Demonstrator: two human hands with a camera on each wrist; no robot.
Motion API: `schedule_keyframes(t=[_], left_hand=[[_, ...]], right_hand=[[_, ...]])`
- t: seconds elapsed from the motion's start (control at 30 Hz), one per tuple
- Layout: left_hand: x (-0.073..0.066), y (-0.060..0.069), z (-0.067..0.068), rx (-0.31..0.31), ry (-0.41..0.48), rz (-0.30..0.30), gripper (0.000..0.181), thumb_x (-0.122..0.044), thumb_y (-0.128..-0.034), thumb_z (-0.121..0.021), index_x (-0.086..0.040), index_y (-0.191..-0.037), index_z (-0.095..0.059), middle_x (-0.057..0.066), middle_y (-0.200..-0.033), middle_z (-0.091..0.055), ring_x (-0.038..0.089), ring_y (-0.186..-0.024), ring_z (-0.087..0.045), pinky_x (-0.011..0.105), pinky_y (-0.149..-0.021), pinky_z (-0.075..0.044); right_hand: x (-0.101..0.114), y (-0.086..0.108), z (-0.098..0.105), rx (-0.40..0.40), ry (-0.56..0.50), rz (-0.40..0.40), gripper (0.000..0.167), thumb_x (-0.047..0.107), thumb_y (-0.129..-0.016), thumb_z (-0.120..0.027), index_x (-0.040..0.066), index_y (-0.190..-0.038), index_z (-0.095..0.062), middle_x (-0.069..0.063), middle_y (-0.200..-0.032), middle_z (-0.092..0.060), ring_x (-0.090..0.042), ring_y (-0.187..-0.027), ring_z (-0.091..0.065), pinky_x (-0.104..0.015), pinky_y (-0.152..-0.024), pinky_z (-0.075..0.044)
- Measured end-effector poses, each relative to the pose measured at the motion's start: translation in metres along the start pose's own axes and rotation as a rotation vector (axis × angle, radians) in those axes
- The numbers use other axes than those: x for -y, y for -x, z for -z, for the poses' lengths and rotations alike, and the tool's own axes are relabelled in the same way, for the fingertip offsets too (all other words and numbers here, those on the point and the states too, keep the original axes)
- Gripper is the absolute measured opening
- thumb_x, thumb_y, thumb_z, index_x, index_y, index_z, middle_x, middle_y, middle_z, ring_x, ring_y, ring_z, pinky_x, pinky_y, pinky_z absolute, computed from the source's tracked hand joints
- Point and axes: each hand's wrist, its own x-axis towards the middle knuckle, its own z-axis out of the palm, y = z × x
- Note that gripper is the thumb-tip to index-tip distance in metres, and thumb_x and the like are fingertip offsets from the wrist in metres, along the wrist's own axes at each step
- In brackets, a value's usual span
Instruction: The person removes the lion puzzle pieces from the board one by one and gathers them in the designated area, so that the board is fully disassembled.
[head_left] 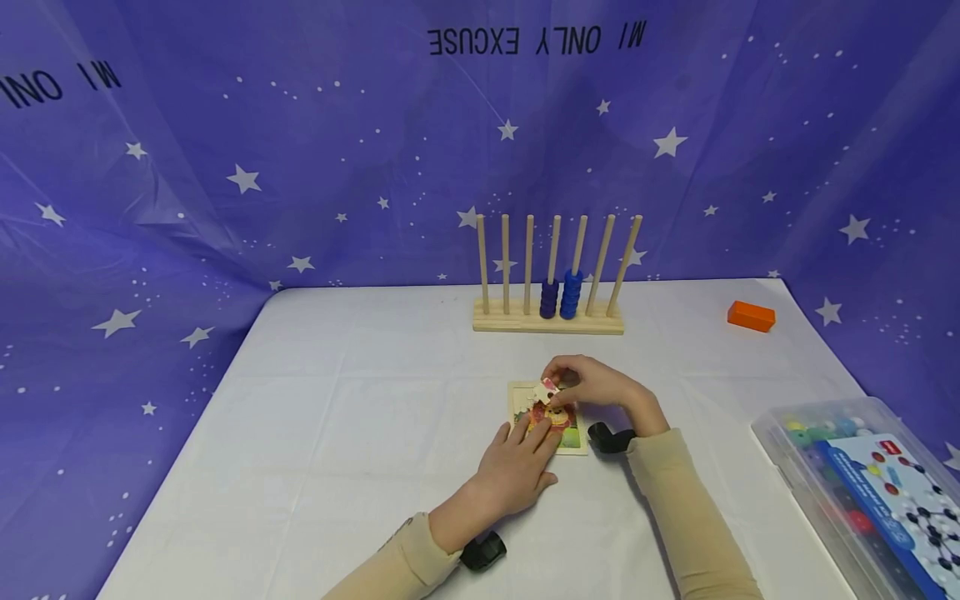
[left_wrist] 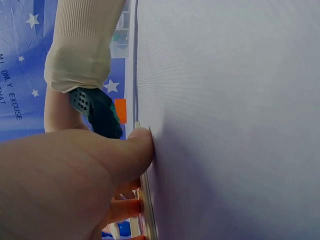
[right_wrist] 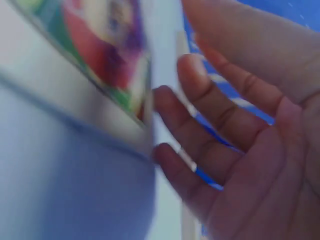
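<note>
A small wooden-framed jigsaw puzzle (head_left: 572,437) with a red and green animal picture lies flat on the table. My left hand (head_left: 516,471) rests on its lower left part with fingers spread and fairly straight; in the left wrist view the left thumb (left_wrist: 135,150) is beside the puzzle's edge. My right hand (head_left: 596,385) is over the upper right of the puzzle and pinches a white and pink puzzle piece (head_left: 545,391) between thumb and fingertips. In the blurred right wrist view the puzzle (right_wrist: 107,45) shows beside the right hand's fingers (right_wrist: 215,105); the piece's far side is hidden.
Behind the puzzle stands a wooden peg rack (head_left: 547,327) with dark and bright blue beads on two pegs. An orange block (head_left: 751,317) lies at the back right. A clear plastic case (head_left: 780,412) with coloured balls and a booklet sits at the right edge.
</note>
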Motion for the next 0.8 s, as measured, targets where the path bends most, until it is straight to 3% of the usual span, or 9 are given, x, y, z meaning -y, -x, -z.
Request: schedule_keyframes(t=[0.3,0.47,0.8], left_hand=[[-0.001,-0.001,-0.001,0.019,0.024,0.016,0.056,-0.049,-0.0916,-0.041,-0.02,-0.14,-0.035,0.002,-0.144,-0.03,0.028,-0.13,-0.027,0.043,-0.098,-0.029],[0.0,0.0,-0.001,0.014,0.031,0.017,0.056,-0.048,-0.0916,-0.041,-0.02,-0.14,-0.035,0.002,-0.144,-0.03,0.027,-0.13,-0.027,0.043,-0.098,-0.029],[0.0,0.0,-0.002,0.01,0.028,0.014,0.056,-0.049,-0.0914,-0.042,-0.02,-0.14,-0.036,0.002,-0.144,-0.031,0.027,-0.131,-0.027,0.043,-0.098,-0.029]], right_hand=[[-0.017,0.033,0.033,-0.071,-0.021,-0.152,0.032,0.013,-0.077,-0.072,-0.003,-0.102,-0.059,-0.008,-0.088,-0.059,-0.019,-0.078,-0.052,-0.033,-0.071,-0.043],[-0.022,0.049,0.044,-0.07,-0.022,-0.233,0.033,0.011,-0.075,-0.073,-0.005,-0.1,-0.059,-0.007,-0.081,-0.055,-0.019,-0.073,-0.048,-0.03,-0.066,-0.041],[-0.031,0.053,0.046,-0.046,-0.014,-0.291,0.032,0.008,-0.075,-0.073,-0.004,-0.1,-0.058,-0.005,-0.072,-0.047,-0.018,-0.066,-0.042,-0.03,-0.059,-0.035]])
